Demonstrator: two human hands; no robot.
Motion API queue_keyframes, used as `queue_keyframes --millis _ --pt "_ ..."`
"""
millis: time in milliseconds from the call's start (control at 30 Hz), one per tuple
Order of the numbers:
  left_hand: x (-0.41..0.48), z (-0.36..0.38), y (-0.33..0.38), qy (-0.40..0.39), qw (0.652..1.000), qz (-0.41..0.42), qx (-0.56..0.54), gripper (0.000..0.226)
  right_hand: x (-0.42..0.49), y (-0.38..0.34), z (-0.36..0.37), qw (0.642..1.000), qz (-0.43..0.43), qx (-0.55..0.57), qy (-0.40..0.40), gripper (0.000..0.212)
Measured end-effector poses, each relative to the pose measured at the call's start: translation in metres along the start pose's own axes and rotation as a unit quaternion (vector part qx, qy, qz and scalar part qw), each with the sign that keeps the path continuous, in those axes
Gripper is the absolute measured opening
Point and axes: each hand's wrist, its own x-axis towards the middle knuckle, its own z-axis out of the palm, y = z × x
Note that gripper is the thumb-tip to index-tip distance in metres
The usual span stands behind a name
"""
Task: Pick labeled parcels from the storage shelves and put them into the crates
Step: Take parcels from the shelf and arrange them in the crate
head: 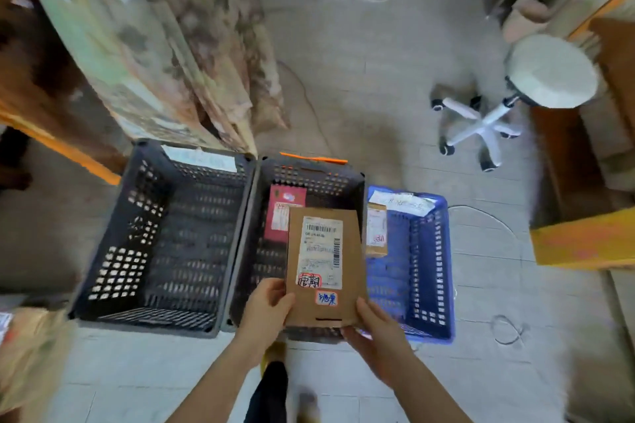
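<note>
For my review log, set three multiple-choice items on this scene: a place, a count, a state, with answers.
1. Where is the red parcel? A on the floor; B in the middle crate; C on a shelf.
2. How many crates are there? A two; B three; C four.
3. The brown envelope is: A held in both hands; B held in one hand; C lying down.
Answers: B, it lies inside that crate; B, the left crate, the middle one and the blue crate; A, the left hand and right hand grip its near corners.

Parcel storeroom, sorting crates (165, 237), shelving (580, 240)
</note>
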Motion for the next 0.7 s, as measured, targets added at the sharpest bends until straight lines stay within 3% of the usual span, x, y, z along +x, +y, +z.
queue_keyframes --millis 133,333,467,600,700 --pt "0.112 0.027 -0.026 -0.046 0.993 -0.105 -0.008 0.026 0.116 0.012 0.0 0.992 0.053 0.086 0.077 0.027" --pt "0.287 0.07 -0.115 0.035 0.987 -0.154 -0.037 0.028 0.31 0.054 -0.001 0.973 0.066 0.135 0.173 0.04" --pt "0.381 0.092 -0.156 0.048 0.982 -0.168 -0.074 0.025 0.411 0.068 0.005 0.966 0.057 0.147 0.204 0.04" --pt "0.455 0.114 -0.166 0.064 0.981 -0.128 -0.134 0.028 0.488 0.06 0.007 0.967 0.007 0.135 0.218 0.039" --pt "0.472 0.127 -0.159 0.052 0.972 -0.137 -0.181 0.012 0.518 0.052 0.013 0.967 -0.024 0.106 0.232 0.044"
